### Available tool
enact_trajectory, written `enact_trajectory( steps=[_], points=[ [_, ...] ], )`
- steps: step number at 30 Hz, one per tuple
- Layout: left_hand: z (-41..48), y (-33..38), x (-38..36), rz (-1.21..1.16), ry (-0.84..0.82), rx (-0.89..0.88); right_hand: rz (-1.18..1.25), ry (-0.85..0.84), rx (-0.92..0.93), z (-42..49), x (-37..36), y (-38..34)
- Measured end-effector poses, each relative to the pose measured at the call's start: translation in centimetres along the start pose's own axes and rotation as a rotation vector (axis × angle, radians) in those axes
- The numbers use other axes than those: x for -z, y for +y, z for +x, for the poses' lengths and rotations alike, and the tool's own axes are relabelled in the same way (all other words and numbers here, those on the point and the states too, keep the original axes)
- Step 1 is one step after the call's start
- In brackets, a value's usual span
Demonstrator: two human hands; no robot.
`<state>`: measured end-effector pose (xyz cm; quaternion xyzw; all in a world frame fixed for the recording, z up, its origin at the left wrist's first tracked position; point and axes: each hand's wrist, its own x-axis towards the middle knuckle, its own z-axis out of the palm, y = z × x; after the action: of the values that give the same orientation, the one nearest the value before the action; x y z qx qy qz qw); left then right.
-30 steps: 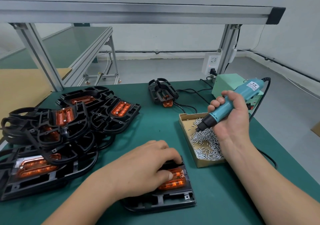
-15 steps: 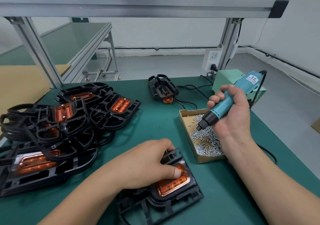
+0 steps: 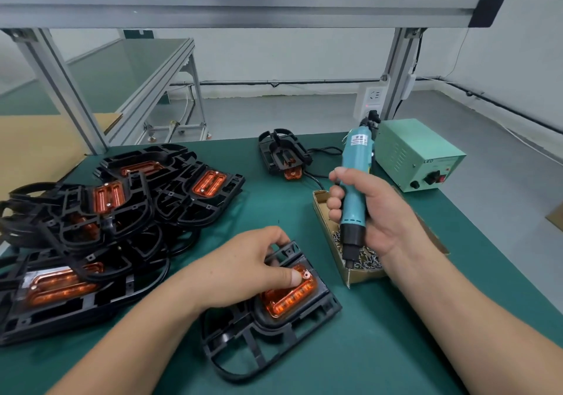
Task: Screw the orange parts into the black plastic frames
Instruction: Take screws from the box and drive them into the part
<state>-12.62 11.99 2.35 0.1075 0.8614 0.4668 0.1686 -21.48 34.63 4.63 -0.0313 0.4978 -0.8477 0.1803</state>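
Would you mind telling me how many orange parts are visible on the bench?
7 orange parts: one under the left hand, one in the lone far frame, five in the left pile, one of them mostly covered; more may be hidden there.

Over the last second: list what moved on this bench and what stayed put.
The right hand swung the screwdriver from slanted to nearly upright, tip down over the screw box. The left hand turned the black frame, looped end now toward the person, baring more of the orange part. Unchanged: both grips, the pile of frames on the left.
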Motion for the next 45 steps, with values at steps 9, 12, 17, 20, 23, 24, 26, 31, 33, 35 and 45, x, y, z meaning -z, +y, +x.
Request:
enact_trajectory(
  steps=[9,12,17,20,23,24,26,31,33,35,45],
  points=[
    [0.0,-0.8,1.9,-0.113,0.136,-0.05,-0.386,-0.234,-0.045,-0.4,-0.4,1.3],
    [0.0,-1.1,2.1,-0.176,0.123,-0.044,-0.501,-0.288,-0.058,-0.9,-0.8,1.6],
    [0.2,-0.9,2.1,-0.192,0.129,-0.018,-0.673,-0.369,-0.06,-1.7,-1.3,1.7],
    [0.0,-0.7,2.1,-0.16,0.122,-0.001,-0.773,-0.401,-0.05,-2.1,-1.7,1.7],
    [-0.1,-0.4,2.0,-0.169,0.093,-0.011,-0.857,-0.406,-0.049,-2.4,-1.8,1.7],
    [-0.2,-0.4,2.0,-0.169,0.087,-0.017,-0.875,-0.4,-0.05,-2.4,-1.8,1.7],
    [-0.3,-0.3,2.0,-0.192,0.069,-0.012,-0.885,-0.389,-0.059,-2.3,-1.8,1.6],
    [-0.7,-0.2,2.4,-0.256,-0.002,0.013,-0.881,-0.4,-0.05,-2.4,-1.7,1.6],
    [-1.0,-0.3,2.9,-0.242,-0.058,0.021,-0.873,-0.405,-0.042,-2.3,-1.6,1.8],
    [-1.1,-0.5,3.4,-0.208,-0.09,0.035,-0.866,-0.407,-0.038,-2.2,-1.6,1.8],
    [-0.4,-0.9,2.7,-0.127,-0.084,0.028,-0.653,-0.285,-0.025,-1.0,-0.7,1.6]
  ],
)
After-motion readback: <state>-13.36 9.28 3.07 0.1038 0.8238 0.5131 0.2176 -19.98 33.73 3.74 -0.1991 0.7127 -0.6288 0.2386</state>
